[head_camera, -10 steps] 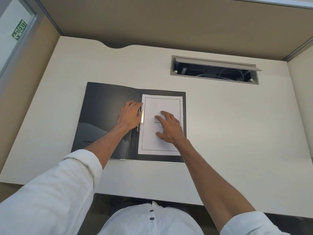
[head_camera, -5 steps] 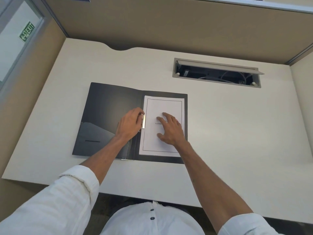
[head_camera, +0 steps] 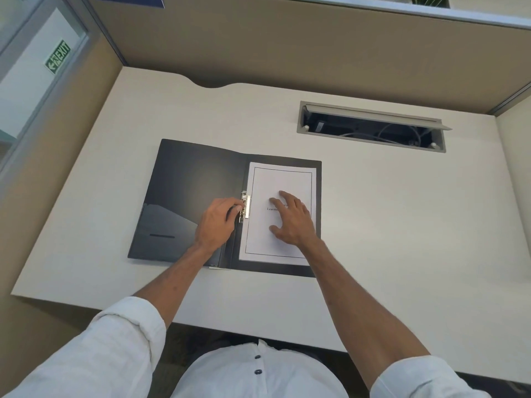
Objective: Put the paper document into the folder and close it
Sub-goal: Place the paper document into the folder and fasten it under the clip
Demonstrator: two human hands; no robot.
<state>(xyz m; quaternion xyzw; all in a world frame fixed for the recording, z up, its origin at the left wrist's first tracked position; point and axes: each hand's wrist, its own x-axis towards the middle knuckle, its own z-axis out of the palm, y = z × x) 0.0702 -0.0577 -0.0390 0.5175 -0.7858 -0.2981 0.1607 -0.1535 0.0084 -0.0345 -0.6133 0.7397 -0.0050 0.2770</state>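
Watching my left hand now pinching the raised brass spring clip beside the spine, I keep my flat, empty right hand pinning the white bordered paper document inside the open black plastic folder, cover unclosed.

1. Location type: office cubicle.
2. Desk: plain off-white top with a curved cut-out at its rear edge.
3. Partitions: tan fabric panels enclose the desk at the rear and on both sides.
4. Cable hatch: recessed in the desk, lid raised, wiring visible inside.
5. Exit sign: green, seen through a glazed panel at left.
6. Folder: black, open on the desk, holding a printed sheet.
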